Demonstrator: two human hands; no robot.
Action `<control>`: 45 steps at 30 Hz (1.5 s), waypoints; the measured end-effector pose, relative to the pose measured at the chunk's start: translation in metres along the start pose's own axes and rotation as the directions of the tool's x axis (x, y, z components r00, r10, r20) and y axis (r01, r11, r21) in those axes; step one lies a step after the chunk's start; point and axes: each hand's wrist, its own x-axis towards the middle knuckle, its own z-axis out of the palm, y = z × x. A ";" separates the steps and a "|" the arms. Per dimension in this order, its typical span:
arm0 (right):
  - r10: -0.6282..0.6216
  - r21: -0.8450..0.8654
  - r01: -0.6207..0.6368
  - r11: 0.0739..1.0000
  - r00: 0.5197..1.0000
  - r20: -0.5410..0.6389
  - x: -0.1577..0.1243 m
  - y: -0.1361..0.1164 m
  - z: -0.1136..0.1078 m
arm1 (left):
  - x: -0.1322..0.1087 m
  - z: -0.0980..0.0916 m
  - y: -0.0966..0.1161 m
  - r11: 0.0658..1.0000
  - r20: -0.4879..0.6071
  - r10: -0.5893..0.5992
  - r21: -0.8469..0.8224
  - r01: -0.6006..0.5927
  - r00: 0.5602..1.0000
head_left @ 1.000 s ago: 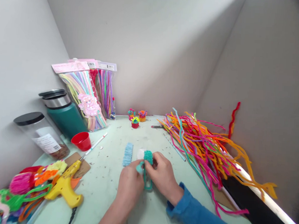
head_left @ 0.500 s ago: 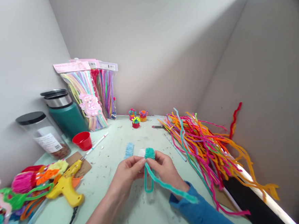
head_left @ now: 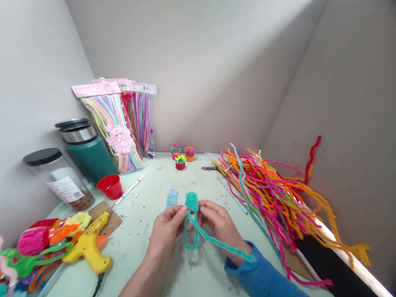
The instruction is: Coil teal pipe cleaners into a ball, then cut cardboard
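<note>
A teal pipe cleaner piece (head_left: 192,201) is held up over the table in front of me. Its upper part is tightly wrapped into a block, a long rectangular loop hangs below, and a loose tail slants down to the right across my right wrist. My left hand (head_left: 169,223) pinches the piece at its left edge, just under the wrapped block. The fingers of my right hand (head_left: 217,220) are closed against its right side. Behind my left hand lies a light blue wrapped pipe cleaner block (head_left: 172,198) on the table.
A yellow glue gun (head_left: 91,245), a red cup (head_left: 110,186), a jar (head_left: 62,182) and a green bottle (head_left: 89,152) stand left. Pipe cleaner packs (head_left: 114,124) lean on the wall. Loose pipe cleaners (head_left: 266,185) pile right. Small figures (head_left: 180,162) sit at the back.
The teal piece has shifted slightly left and turned upright, with its loop now hanging clear between my hands. The white patch beside the wrapped block no longer shows.
</note>
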 end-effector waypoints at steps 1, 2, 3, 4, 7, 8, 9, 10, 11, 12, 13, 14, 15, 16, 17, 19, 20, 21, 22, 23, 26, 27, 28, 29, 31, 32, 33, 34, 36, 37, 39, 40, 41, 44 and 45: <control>-0.006 -0.004 0.006 1.000 1.000 0.031 0.000 -0.001 -0.001 | 0.000 0.000 0.000 1.000 -0.006 0.001 -0.014 -0.002 1.000; -0.014 -0.007 0.014 1.000 0.998 0.063 -0.001 -0.002 -0.001 | 0.000 -0.001 0.000 1.000 -0.015 -0.002 -0.024 0.002 1.000; -0.025 -0.012 0.027 1.000 0.995 0.095 -0.001 -0.003 -0.001 | 0.000 -0.001 0.000 1.000 -0.032 -0.009 -0.029 0.008 0.999; -0.040 -0.022 0.043 0.999 0.992 0.122 -0.001 -0.003 0.000 | 0.000 -0.002 0.000 1.000 -0.058 -0.013 -0.028 0.011 0.998; -0.072 -0.095 0.086 0.992 0.988 0.138 -0.002 -0.001 0.003 | 0.001 -0.002 0.000 1.000 -0.137 0.000 -0.002 0.000 0.991; -0.078 -0.124 0.091 0.988 0.991 0.110 -0.002 0.000 0.005 | 0.001 -0.002 0.000 1.000 -0.147 0.007 0.007 -0.006 0.989; -0.082 -0.146 0.092 0.985 0.994 0.073 -0.003 0.001 0.007 | 0.001 -0.002 -0.001 1.000 -0.148 0.008 0.014 -0.006 0.989; -0.089 -0.165 0.094 0.982 0.995 0.034 -0.003 0.001 0.009 | 0.001 -0.001 -0.001 1.000 -0.144 0.007 0.018 -0.005 0.990; -0.106 -0.186 0.104 0.977 0.994 -0.003 -0.004 0.001 0.010 | 0.001 -0.001 -0.001 1.000 -0.140 0.004 0.020 -0.002 0.990; -0.133 -0.215 0.124 0.969 0.991 -0.028 -0.005 0.001 0.012 | 0.001 -0.001 -0.001 1.000 -0.141 0.004 0.023 0.000 0.990; -0.163 -0.252 0.149 0.956 0.986 -0.038 -0.006 0.000 0.013 | 0.001 -0.001 -0.001 1.000 -0.147 0.007 0.029 -0.003 0.989; -0.193 -0.291 0.173 0.941 0.980 -0.043 -0.007 -0.001 0.014 | 0.001 -0.001 -0.002 0.999 -0.155 0.014 0.036 -0.008 0.988; -0.216 -0.328 0.189 0.925 0.975 -0.048 -0.009 -0.001 0.015 | 0.001 0.000 -0.003 0.999 -0.162 0.024 0.043 -0.017 0.986; -0.231 -0.356 0.196 0.914 0.971 -0.057 -0.009 -0.001 0.016 | 0.002 -0.001 -0.004 0.998 -0.166 0.034 0.050 -0.027 0.986; -0.236 -0.367 0.195 0.910 0.969 -0.071 -0.010 -0.001 0.017 | 0.002 -0.001 -0.005 0.998 -0.161 0.044 0.056 -0.035 0.986; -0.233 -0.356 0.178 0.918 0.965 -0.120 -0.009 0.001 0.017 | 0.003 -0.001 -0.006 0.998 -0.129 0.048 0.057 -0.041 0.991; -0.227 -0.342 0.166 0.925 0.963 -0.146 -0.008 0.003 0.017 | 0.003 0.000 -0.006 0.998 -0.112 0.043 0.053 -0.037 0.993; -0.219 -0.327 0.154 0.932 0.961 -0.172 -0.007 0.005 0.016 | 0.003 0.000 -0.006 0.998 -0.098 0.034 0.047 -0.030 0.995; -0.208 -0.312 0.140 0.940 0.958 -0.197 -0.006 0.007 0.016 | 0.002 0.000 -0.006 0.999 -0.083 0.024 0.039 -0.021 0.996; -0.199 -0.299 0.128 0.946 0.955 -0.218 -0.005 0.009 0.015 | 0.002 0.000 -0.006 0.999 -0.071 0.014 0.033 -0.011 0.997; -0.210 -0.273 0.137 0.952 0.942 -0.262 -0.002 0.012 0.012 | 0.001 0.002 -0.004 0.999 -0.035 -0.011 0.032 0.013 0.999; -0.221 -0.274 0.145 0.951 0.937 -0.271 -0.001 0.012 0.011 | 0.000 0.002 -0.003 0.999 -0.023 -0.014 0.041 0.015 1.000; -0.231 -0.276 0.152 0.949 0.932 -0.280 -0.001 0.012 0.011 | -0.001 0.002 -0.002 0.999 -0.013 -0.012 0.053 0.013 1.000; -0.238 -0.278 0.157 0.948 0.928 -0.287 -0.001 0.012 0.011 | -0.001 0.003 -0.002 0.998 -0.008 -0.007 0.066 0.008 1.000; -0.239 -0.273 0.158 0.949 0.925 -0.295 -0.001 0.010 0.011 | -0.002 0.004 -0.002 0.996 -0.007 0.004 0.091 -0.003 1.000; -0.235 -0.265 0.156 0.951 0.925 -0.298 -0.001 0.009 0.011 | -0.003 0.004 -0.001 0.995 -0.014 0.007 0.098 -0.006 1.000; -0.228 -0.254 0.152 0.955 0.926 -0.301 -0.001 0.009 0.011 | -0.003 0.005 -0.001 0.995 -0.024 0.006 0.100 -0.004 1.000; -0.218 -0.237 0.147 0.960 0.927 -0.304 -0.001 0.008 0.011 | -0.003 0.005 -0.001 0.995 -0.035 0.005 0.095 -0.001 0.999; -0.168 -0.172 0.121 0.978 0.940 -0.298 0.000 0.008 0.010 | -0.004 0.005 0.000 0.998 -0.033 -0.015 0.055 0.017 0.999; -0.131 -0.125 0.099 0.987 0.950 -0.283 0.001 0.008 0.009 | -0.004 0.005 0.001 0.999 -0.021 -0.035 0.027 0.035 0.999; -0.063 -0.039 0.055 0.998 0.968 -0.241 0.002 0.008 0.007 | -0.003 0.003 0.000 0.997 0.019 -0.078 -0.020 0.078 0.997; -0.042 -0.014 0.040 0.999 0.974 -0.224 0.002 0.008 0.006 | -0.002 0.002 0.000 0.995 0.035 -0.093 -0.027 0.094 0.995; -0.034 -0.005 0.034 0.999 0.976 -0.216 0.003 0.008 0.006 | 0.000 0.001 -0.002 0.995 0.040 -0.101 -0.016 0.102 0.994; -0.076 -0.048 0.067 0.997 0.974 -0.216 0.002 0.008 0.006 | 0.003 -0.002 -0.005 0.994 0.011 -0.076 0.079 0.075 0.997; -0.091 -0.065 0.079 0.995 0.973 -0.212 0.002 0.008 0.007 | 0.004 -0.002 -0.006 0.992 -0.002 -0.065 0.105 0.064 0.998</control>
